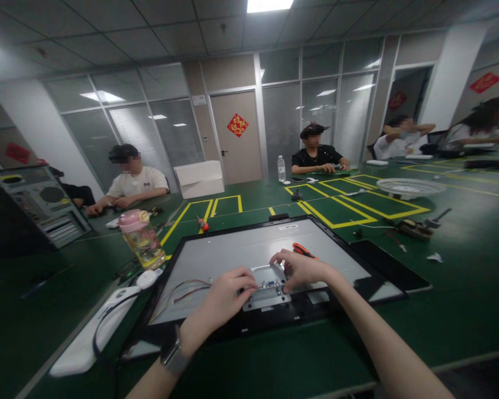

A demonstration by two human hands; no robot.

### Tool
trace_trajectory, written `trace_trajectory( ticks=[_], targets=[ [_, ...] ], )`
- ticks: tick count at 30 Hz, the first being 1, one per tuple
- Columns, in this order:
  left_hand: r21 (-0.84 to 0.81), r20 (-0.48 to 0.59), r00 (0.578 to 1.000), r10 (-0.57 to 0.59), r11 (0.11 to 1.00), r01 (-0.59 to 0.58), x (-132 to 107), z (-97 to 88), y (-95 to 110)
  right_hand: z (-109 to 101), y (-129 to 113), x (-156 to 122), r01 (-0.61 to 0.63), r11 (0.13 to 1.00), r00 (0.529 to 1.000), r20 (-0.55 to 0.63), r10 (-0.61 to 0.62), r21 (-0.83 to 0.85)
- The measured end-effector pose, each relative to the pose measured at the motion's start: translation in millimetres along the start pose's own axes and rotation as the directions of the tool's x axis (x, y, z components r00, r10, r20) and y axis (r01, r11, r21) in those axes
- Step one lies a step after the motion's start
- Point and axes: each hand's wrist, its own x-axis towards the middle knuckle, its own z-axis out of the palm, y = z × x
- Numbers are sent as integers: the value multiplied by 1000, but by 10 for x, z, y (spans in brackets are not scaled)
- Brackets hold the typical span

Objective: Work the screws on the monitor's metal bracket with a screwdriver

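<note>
A display panel (233,249) with a black frame lies back side up on the green table in front of me. On its near part sits a silver metal bracket (266,302) with small connectors along it. My right hand (301,270) spans the bracket's right side, thumb near, fingers at the far edge. My left hand (222,299) is closed at the bracket's left end; its fingertips hide whatever they pinch. Thin coloured wires (178,286) run across the panel towards my left hand. Just beyond my right hand rests an orange-and-black tool handle (303,250).
Left of the panel are a white power strip (95,332), a pink-lidded bottle (141,238) and a computer case (37,205). A red-handled screwdriver (203,224) lies beyond. A black flat panel (391,266) lies right. Other people sit across the table.
</note>
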Motion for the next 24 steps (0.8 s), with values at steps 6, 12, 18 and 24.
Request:
trace_trajectory(
  ticks=[6,12,18,24],
  targets=[
    [77,52,981,184,979,-188,198,200,152,8,68,19,35,999,999,-3,-34,17],
    [146,57,982,182,971,-188,409,429,64,6,75,20,48,999,999,-8,-48,2],
    [136,71,979,189,971,-197,415,451,33,21,61,26,47,999,999,-12,-48,-14],
    [117,66,972,226,966,-232,368,386,50,14,65,34,49,998,999,-10,-49,-37]
  ],
)
